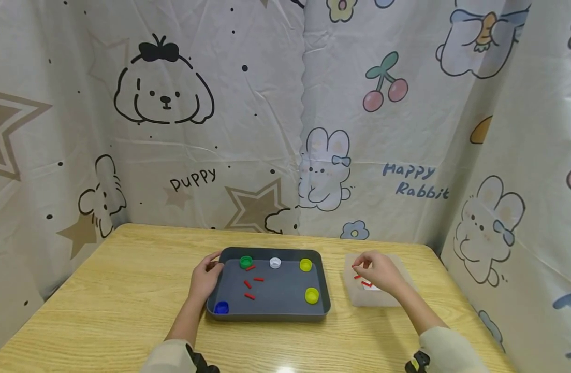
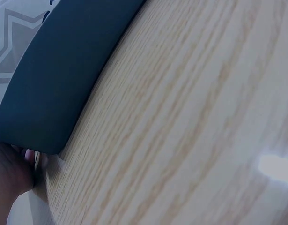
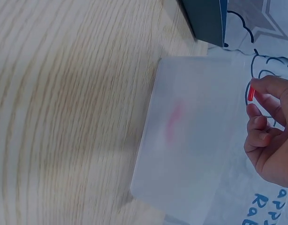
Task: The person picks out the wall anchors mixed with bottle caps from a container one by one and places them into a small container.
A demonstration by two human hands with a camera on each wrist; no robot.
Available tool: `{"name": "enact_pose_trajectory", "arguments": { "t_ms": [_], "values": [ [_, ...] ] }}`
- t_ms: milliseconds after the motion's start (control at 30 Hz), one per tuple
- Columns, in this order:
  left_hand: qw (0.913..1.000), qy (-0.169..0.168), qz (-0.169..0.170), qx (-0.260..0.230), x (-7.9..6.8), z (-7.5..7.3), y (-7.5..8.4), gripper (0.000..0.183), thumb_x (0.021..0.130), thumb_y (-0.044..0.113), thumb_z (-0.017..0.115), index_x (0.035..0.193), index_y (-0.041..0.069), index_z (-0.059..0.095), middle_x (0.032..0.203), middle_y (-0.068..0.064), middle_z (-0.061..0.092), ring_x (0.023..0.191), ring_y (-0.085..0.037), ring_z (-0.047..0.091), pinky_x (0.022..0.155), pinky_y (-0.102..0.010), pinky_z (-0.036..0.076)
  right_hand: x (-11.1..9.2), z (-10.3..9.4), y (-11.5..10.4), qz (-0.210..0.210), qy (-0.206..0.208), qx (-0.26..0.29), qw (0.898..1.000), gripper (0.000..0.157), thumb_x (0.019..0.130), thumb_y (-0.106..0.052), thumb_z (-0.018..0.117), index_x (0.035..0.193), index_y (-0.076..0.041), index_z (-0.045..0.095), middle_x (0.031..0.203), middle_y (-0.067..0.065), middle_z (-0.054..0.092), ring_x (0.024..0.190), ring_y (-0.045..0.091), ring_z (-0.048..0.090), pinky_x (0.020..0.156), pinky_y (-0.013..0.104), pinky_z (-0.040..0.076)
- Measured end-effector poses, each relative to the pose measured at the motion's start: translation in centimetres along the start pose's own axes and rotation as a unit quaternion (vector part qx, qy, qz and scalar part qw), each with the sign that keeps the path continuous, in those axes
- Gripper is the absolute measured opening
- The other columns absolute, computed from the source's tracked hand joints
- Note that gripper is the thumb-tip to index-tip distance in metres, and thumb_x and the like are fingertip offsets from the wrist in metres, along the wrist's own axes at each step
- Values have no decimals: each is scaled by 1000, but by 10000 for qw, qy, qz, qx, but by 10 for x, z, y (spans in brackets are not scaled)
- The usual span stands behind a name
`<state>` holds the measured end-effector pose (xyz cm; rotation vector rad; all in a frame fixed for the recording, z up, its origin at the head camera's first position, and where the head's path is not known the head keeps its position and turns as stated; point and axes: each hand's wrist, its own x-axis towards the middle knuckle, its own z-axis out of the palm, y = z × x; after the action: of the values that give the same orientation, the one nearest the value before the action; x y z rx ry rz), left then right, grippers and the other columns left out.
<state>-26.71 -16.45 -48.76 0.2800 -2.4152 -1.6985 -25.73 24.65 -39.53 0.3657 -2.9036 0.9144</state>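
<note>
A dark grey tray (image 1: 285,290) lies on the table, its left rim gripped by my left hand (image 1: 205,280), thumb on top. The left wrist view shows part of this hand (image 2: 11,171) against the tray's outer wall (image 2: 59,79). Over a translucent plastic box (image 1: 360,299) to the right, my right hand (image 1: 377,270) pinches a short red stick (image 3: 251,93) between thumb and forefinger. More red sticks (image 1: 366,284) lie in the box, beside something white. Inside the tray are several red sticks (image 1: 259,280).
Bottle-cap-like round pieces sit along the tray's edges: green (image 1: 246,262), white (image 1: 275,263), two yellow (image 1: 306,265) and a blue one (image 1: 221,307) at the near left corner. Behind the wooden table (image 1: 145,280) hangs a printed curtain (image 1: 266,129), which also closes both sides.
</note>
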Motion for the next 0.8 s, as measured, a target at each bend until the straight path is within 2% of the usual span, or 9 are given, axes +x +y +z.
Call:
{"name": "enact_pose_trajectory", "arguments": {
  "t_ms": [533,800],
  "values": [
    [10000,-30,-23,-70,0,0,0,41,94,19,49,135,15,50,123,-18,55,112,-29,51,92,-41,42,-6,-14,32,408,121,-210,9989,11,85,-15,64,87,-5,66,77,5,54,71,16,45,59,28,37],
    [10000,-12,5,-8,0,-1,-2,41,94,19,49,135,15,50,121,-17,56,109,-27,52,89,-37,42,-8,-18,48,638,150,-303,9974,13,85,-16,63,88,-3,66,76,5,54,70,17,45,59,29,36]
  ]
}}
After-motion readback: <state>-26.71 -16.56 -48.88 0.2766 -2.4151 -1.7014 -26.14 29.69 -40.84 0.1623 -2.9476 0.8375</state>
